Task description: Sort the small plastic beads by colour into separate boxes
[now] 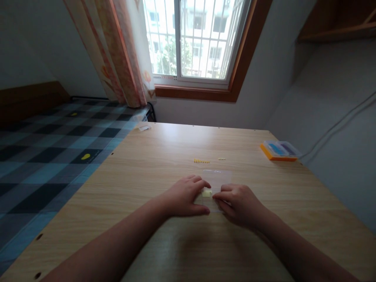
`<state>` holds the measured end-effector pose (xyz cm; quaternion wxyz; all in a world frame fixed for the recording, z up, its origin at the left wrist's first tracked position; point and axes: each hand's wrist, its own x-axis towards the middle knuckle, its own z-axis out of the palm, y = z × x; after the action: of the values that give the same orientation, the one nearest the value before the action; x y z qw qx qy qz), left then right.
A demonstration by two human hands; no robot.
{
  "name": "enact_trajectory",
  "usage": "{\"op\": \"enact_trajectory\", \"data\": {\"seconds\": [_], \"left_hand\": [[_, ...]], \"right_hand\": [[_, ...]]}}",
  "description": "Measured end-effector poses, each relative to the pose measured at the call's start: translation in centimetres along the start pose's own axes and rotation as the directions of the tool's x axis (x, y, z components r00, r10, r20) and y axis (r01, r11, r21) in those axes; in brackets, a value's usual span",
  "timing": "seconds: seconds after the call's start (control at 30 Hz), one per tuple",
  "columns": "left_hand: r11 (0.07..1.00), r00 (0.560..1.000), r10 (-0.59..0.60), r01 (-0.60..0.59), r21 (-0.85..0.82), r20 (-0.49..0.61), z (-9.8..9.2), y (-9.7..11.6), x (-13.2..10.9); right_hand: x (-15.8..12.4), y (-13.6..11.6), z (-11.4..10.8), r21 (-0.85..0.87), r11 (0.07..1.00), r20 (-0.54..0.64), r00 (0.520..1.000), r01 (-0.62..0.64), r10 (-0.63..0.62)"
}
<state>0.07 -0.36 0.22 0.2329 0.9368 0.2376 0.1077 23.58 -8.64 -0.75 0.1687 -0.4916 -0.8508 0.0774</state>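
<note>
A clear flat plastic sheet or plate (217, 177) lies on the wooden table in front of me, with a small pale yellow block (207, 194) on its left part. At the plate's left edge is my left hand (186, 197), its thumb and fingers spread apart around the block's side. My right hand (239, 201) has its fingertips pressed together just right of the block; whatever is between them is too small to make out. Beyond the plate runs a row of tiny yellow pieces (201, 161). Several tiny pale pieces (222, 159) lie to its right.
An orange box with a clear lid (279, 151) sits at the table's right edge. Clear plastic packaging (143, 127) is at the far left corner. A bed with a checked cover (73, 145) adjoins the table's left side. Behind is a barred window (199, 39).
</note>
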Motion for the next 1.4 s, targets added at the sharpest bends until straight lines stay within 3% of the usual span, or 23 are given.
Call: {"op": "enact_trajectory", "data": {"seconds": [0.43,1.4], "left_hand": [[1.000,1.000,-0.011,0.011,0.023,0.008,-0.17,0.20,-0.03],[1.000,1.000,-0.001,0.001,0.020,0.008,-0.03,-0.01,-0.13]], "right_hand": [[0.28,0.00,0.46,0.013,1.000,-0.053,0.998,-0.028,0.028],[0.54,-0.39,0.86,-0.010,0.997,-0.025,0.997,-0.071,0.070]]}}
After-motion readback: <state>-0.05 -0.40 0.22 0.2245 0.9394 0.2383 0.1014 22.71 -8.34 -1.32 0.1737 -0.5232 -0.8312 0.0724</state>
